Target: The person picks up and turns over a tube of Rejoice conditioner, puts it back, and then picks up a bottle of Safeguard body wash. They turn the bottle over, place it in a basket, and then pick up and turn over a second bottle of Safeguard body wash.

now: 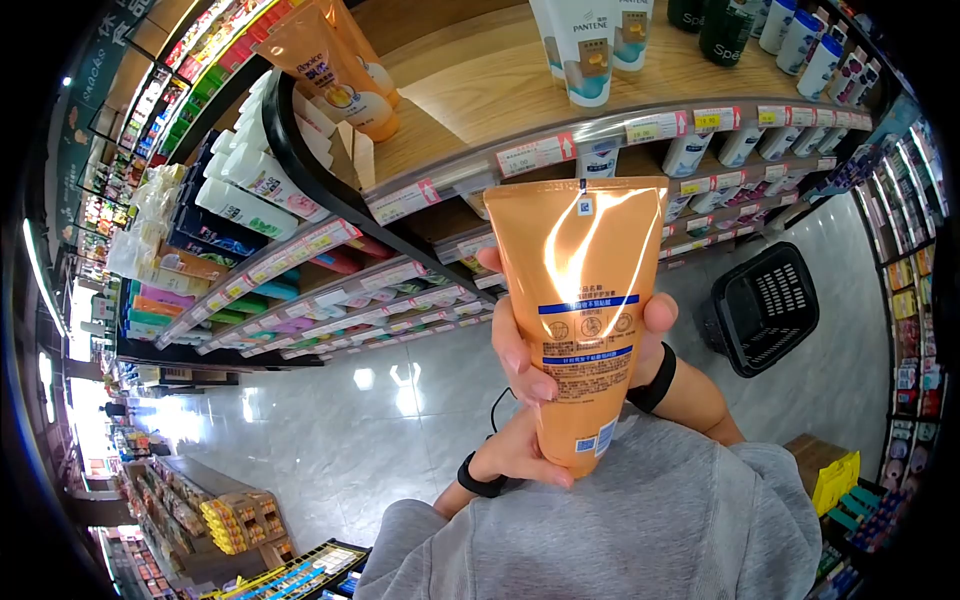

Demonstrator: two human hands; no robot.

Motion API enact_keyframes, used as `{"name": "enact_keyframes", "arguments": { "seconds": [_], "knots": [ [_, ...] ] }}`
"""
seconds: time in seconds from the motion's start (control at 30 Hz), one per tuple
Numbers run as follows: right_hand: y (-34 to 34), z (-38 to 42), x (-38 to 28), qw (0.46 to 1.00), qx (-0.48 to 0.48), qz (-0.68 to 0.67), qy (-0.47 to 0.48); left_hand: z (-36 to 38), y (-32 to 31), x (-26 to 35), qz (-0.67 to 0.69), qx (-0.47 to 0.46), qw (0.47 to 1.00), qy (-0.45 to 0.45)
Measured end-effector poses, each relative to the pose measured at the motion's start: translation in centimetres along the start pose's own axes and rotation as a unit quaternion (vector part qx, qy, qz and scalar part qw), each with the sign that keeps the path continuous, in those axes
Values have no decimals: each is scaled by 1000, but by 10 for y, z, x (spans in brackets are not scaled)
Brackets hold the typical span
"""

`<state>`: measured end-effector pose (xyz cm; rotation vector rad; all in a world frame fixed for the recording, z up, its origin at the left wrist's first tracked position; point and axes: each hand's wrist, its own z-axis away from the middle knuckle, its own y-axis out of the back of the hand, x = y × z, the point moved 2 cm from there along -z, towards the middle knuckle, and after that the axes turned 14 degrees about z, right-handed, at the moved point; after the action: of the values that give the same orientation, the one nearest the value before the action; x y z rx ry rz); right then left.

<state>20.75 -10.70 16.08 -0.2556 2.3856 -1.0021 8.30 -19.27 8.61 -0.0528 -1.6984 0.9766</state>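
The orange tube is held up close in front of the shelves, label side toward the person, with a bright glare running down its upper half; the right hand wraps round its middle from behind, fingers curled over the left edge and thumb on the right edge, so it is closed on the tube; the left hand cups the lower end near the cap, fingers folded against it, gripping too. Both wrists wear dark bands. Behind, the wooden shelf carries a white Pantene tube and another orange tube lying to the left; a black basket stands on the glossy floor to the right, well apart from the hands. The tube looks smooth and shiny, so I would judge it could slide through a loose grip and drop to the floor; swung upward carelessly, its top edge, just below the price-tag strip, could knock the tags.
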Motion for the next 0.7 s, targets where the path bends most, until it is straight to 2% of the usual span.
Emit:
{"name": "enact_keyframes", "arguments": {
  "seconds": [0.27, 0.47, 0.7],
  "knots": [
    [0, 0, 1, 999, 24, 19, -10, 2, 3, -3, -4, 12, 1000, -13],
    [4, -3, 8, 998, 41, 33, -15, 10, 6, -3, 29, 28, 999, 25],
    [4, -13, 21, 998, 53, 36, -26, 21, 9, 1, 53, 47, 997, 23]
  ]
}}
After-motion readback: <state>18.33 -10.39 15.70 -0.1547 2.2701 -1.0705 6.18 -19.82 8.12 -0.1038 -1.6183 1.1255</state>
